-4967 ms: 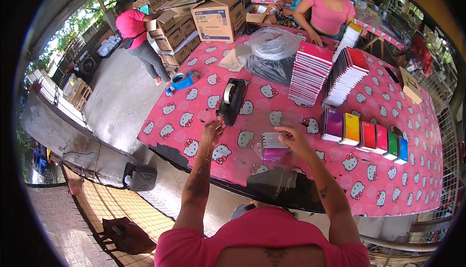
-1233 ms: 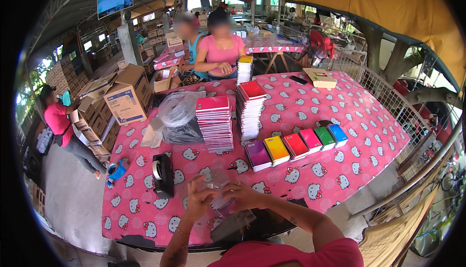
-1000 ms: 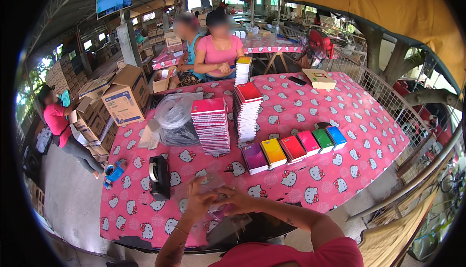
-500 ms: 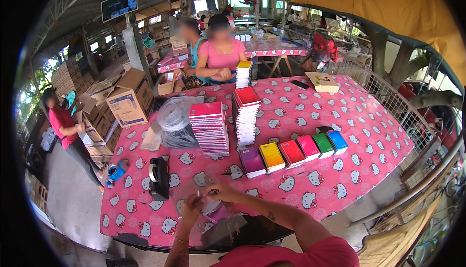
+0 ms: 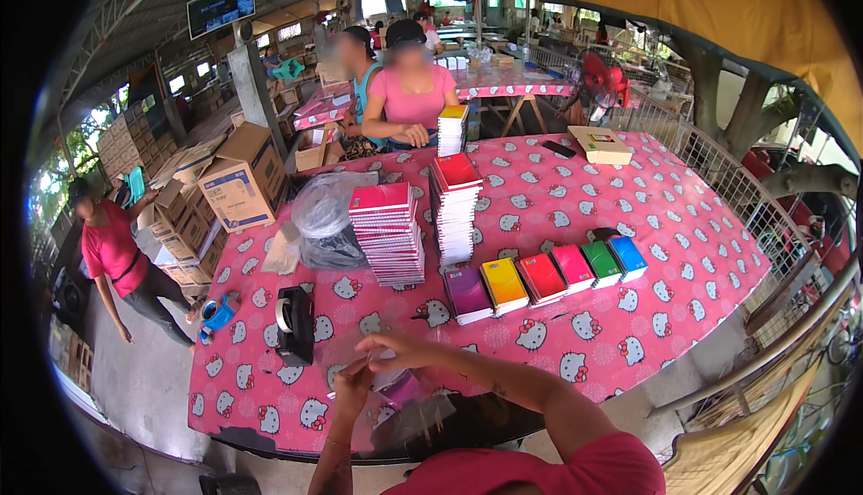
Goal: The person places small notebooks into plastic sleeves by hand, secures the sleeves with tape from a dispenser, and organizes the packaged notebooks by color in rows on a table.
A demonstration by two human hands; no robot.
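Over the near edge of the table, my left hand [image 5: 351,382] is closed on a thin clear plastic bag [image 5: 385,363], its fingers pinched near the top. My right hand [image 5: 400,352] reaches across from the right against the plastic, fingers stretched out over my left fingertips. Below both hands, a purple notebook [image 5: 402,390] shows partly through the plastic; whether it lies inside cannot be seen. A black tape dispenser [image 5: 295,326] stands left of my hands. Beyond my right hand runs a row of spiral notebooks: purple [image 5: 467,292], yellow [image 5: 503,283], red [image 5: 540,276], pink, green and blue.
Two tall notebook stacks [image 5: 387,234] [image 5: 456,212] rise mid-table beside bundled plastic [image 5: 331,216]. A blue tape roll [image 5: 216,315] sits at the left edge, near cardboard boxes [image 5: 241,178]. Across the table a person in pink [image 5: 409,99] sits behind another notebook stack [image 5: 452,131].
My right hand's fingers have gone from a pinch to stretched out, moving slightly left over my left hand. At the far left, a standing person has turned and lowered an arm.
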